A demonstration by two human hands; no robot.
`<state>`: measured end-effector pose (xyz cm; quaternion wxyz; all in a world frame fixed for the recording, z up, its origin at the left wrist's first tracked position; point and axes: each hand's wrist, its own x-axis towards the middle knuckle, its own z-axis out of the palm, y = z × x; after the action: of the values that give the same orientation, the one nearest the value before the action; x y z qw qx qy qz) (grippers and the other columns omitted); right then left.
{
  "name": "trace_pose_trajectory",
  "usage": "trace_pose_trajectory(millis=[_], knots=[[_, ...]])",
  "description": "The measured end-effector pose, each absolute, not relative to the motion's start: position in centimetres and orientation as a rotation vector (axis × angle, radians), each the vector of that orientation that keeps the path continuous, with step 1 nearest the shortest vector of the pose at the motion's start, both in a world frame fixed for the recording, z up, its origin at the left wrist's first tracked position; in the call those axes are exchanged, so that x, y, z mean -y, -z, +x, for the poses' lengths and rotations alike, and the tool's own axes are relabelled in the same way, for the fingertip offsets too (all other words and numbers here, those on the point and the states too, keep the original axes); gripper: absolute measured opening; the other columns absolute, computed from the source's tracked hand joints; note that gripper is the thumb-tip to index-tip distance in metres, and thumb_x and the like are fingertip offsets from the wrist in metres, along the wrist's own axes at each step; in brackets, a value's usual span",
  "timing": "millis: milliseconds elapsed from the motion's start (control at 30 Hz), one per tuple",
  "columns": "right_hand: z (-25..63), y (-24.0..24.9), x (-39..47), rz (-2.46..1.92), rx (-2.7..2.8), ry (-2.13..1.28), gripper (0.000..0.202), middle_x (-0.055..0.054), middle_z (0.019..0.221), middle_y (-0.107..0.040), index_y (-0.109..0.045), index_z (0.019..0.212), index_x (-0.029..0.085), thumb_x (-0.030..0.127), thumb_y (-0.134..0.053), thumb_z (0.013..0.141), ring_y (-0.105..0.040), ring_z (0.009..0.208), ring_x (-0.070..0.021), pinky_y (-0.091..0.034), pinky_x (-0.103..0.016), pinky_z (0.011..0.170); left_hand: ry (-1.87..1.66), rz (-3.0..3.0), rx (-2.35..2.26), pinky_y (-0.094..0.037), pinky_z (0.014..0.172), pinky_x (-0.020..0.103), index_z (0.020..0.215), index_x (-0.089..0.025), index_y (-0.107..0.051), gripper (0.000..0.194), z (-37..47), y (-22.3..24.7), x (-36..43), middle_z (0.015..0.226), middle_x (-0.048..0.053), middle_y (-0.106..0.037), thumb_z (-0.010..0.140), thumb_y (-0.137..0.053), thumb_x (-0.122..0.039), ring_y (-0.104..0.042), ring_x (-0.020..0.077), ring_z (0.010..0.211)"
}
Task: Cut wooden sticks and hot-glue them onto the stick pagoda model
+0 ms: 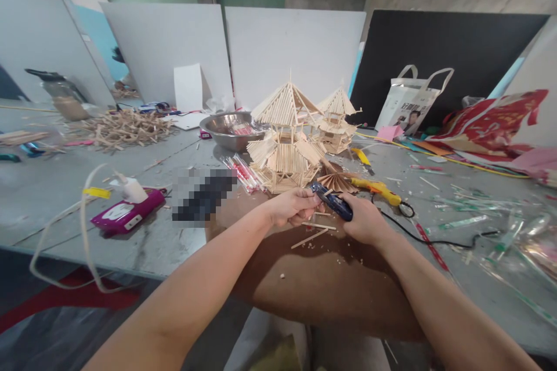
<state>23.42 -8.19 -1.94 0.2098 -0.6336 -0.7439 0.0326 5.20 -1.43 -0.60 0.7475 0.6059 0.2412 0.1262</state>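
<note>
My right hand is wrapped round a dark blue hand tool that looks like a pair of cutters; its exact kind is unclear. At the tool's far end, my left hand is closed in a pinch, with a short wooden stick showing close by. What the left fingertips grip is hidden. Loose wooden sticks and small chips lie below on a brown board. Just behind my hands stands a two-tiered pagoda model built of wooden sticks.
A second stick pagoda stands behind. To the right lie a yellow glue gun with a black cord, and clear plastic wrappers. At left are a purple power strip, a metal bowl and a stick pile.
</note>
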Motion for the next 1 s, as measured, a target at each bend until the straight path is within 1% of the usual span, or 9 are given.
trace_pose_trajectory(millis=[133,200,333,400,467,600,733,833,1000], knots=[[23.2,1.9,8.2,-1.834,2.046,-0.052,0.027,-0.004,0.076,-0.062,-0.051,0.087,0.019,0.02,-0.047,0.06,-0.055,0.07,-0.0182,-0.033,-0.025,0.059,-0.425,1.451,-0.552,-0.009,0.033,0.017,0.069,-0.014,-0.05,0.028,5.7,0.6,1.8,0.039,-0.01,-0.024,0.071,-0.051,-0.043,-0.013,0.0021,0.032],[23.2,1.9,8.2,-1.886,2.028,-0.023,0.025,-0.005,0.076,-0.062,-0.051,0.086,0.019,0.02,-0.046,0.061,-0.055,0.069,-0.0186,-0.032,-0.025,0.058,-0.547,1.573,-0.59,-0.013,0.034,0.017,0.068,-0.014,-0.05,0.029,6.2,0.9,1.9,0.039,-0.009,-0.025,0.073,-0.047,-0.043,-0.016,0.0028,0.034],[23.0,2.1,8.0,-1.954,1.989,0.018,0.026,-0.006,0.078,-0.062,-0.05,0.087,0.019,0.022,-0.045,0.062,-0.056,0.07,-0.0201,-0.032,-0.026,0.058,-0.848,1.946,-0.702,-0.031,0.049,0.019,0.073,-0.013,-0.055,0.028,7.1,2.0,2.0,0.053,-0.003,-0.043,0.077,-0.041,-0.037,-0.037,0.0063,0.049],[22.9,2.2,7.9,-1.966,1.976,0.018,0.026,-0.006,0.078,-0.062,-0.05,0.087,0.019,0.022,-0.045,0.062,-0.056,0.071,-0.0209,-0.032,-0.026,0.057,-0.977,2.097,-0.791,-0.034,0.059,0.021,0.078,-0.014,-0.056,0.026,7.3,2.5,2.0,0.062,-0.001,-0.05,0.079,-0.038,-0.033,-0.043,0.0093,0.06],[22.9,2.2,7.9,-1.97,1.961,0.007,0.027,-0.006,0.079,-0.062,-0.05,0.088,0.019,0.022,-0.045,0.061,-0.056,0.072,-0.0216,-0.032,-0.027,0.058,-1.028,2.161,-0.856,-0.034,0.062,0.023,0.081,-0.015,-0.057,0.028,7.3,2.8,2.0,0.064,-0.001,-0.051,0.08,-0.036,-0.033,-0.045,0.0106,0.063],[23.0,2.3,7.8,-1.94,1.942,-0.008,0.031,-0.007,0.084,-0.061,-0.049,0.092,0.018,0.021,-0.046,0.061,-0.055,0.076,-0.0228,-0.034,-0.028,0.06,-0.981,2.127,-0.786,-0.033,0.057,0.021,0.074,-0.014,-0.056,0.028,7.4,2.5,2.0,0.058,-0.002,-0.046,0.079,-0.037,-0.034,-0.041,0.0091,0.057],[23.4,2.6,7.6,-1.843,1.983,-0.034,0.035,-0.008,0.089,-0.059,-0.049,0.094,0.017,0.018,-0.046,0.059,-0.054,0.081,-0.0226,-0.035,-0.028,0.064,-0.844,1.942,-0.699,-0.028,0.047,0.019,0.062,-0.013,-0.051,0.027,7.2,1.6,2.3,0.048,-0.005,-0.035,0.077,-0.041,-0.034,-0.032,0.0055,0.047],[23.7,2.7,7.5,-1.782,2.015,-0.048,0.036,-0.008,0.091,-0.058,-0.049,0.094,0.018,0.018,-0.047,0.059,-0.053,0.083,-0.0222,-0.035,-0.028,0.066,-0.647,1.708,-0.67,-0.018,0.038,0.018,0.064,-0.014,-0.049,0.027,6.7,0.9,2.5,0.041,-0.008,-0.027,0.076,-0.043,-0.037,-0.021,0.0036,0.037],[23.6,2.5,7.7,-1.751,2.058,-0.065,0.031,-0.006,0.085,-0.059,-0.049,0.091,0.018,0.02,-0.048,0.06,-0.053,0.078,-0.0208,-0.034,-0.027,0.063,-0.368,1.42,-0.574,-0.007,0.034,0.017,0.068,-0.014,-0.05,0.028,5.8,0.6,2.1,0.038,-0.01,-0.026,0.071,-0.05,-0.042,-0.012,0.002,0.032]])
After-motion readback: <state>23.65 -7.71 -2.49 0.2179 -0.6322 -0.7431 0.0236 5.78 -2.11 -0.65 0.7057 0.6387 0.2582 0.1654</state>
